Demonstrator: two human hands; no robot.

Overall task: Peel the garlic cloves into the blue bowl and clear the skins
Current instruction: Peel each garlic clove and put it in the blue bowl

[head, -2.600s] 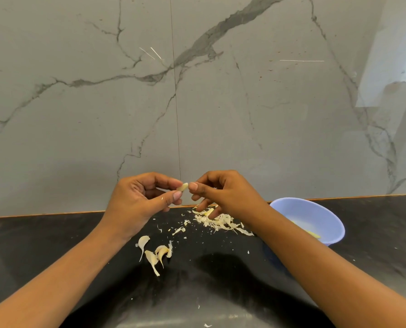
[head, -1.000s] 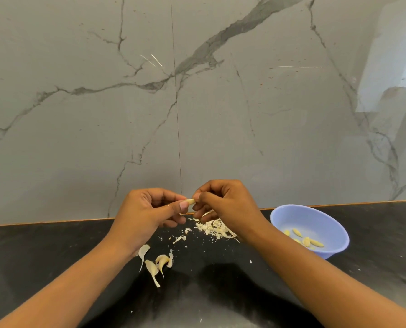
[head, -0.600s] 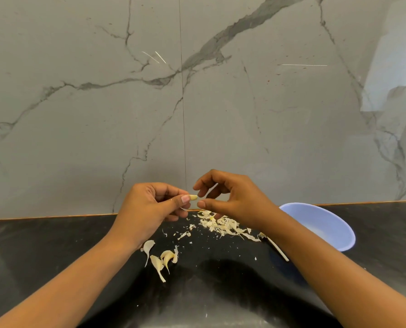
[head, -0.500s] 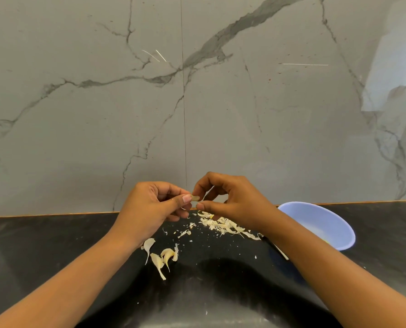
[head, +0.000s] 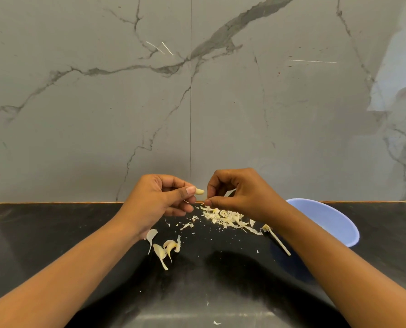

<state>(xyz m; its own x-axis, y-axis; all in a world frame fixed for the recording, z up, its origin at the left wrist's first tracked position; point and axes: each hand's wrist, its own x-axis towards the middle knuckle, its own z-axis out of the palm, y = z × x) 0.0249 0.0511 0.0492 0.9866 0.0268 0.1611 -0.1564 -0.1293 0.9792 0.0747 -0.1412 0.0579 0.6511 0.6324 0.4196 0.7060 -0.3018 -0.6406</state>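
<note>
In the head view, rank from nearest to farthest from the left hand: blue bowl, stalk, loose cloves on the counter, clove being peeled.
1. garlic clove: pinched by the left hand.
2. loose cloves: on the counter below its wrist.
3. stalk: on the counter beside the right forearm.
4. blue bowl: far right, partly behind that forearm.

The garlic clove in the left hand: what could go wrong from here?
1. The garlic clove is pinched only at its end by the left hand; it may slip and fall into the skin pile beneath the hands.
2. The blue bowl sits partly behind the right forearm, so a careless move could knock it.
3. Loose skins lie scattered on the black counter; an arm could sweep them wider.
</note>
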